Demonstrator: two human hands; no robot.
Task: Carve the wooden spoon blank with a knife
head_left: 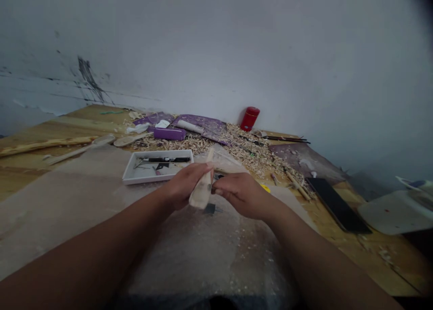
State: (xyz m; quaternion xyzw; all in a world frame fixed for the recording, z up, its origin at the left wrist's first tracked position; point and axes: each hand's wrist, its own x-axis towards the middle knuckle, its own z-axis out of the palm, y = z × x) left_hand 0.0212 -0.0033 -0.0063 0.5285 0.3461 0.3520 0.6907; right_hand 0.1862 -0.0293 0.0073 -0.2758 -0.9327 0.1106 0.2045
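Clamping a carved wooden spoon blank (202,192), hands (241,195) close together (white tray (149,180) just beyond)

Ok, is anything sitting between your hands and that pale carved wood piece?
Nothing visible does. The left hand wraps directly around the pale carved wood piece, and the right hand sits against its other side. A small dark object shows just above that hand's fingers, but I cannot tell whether it comes between them.
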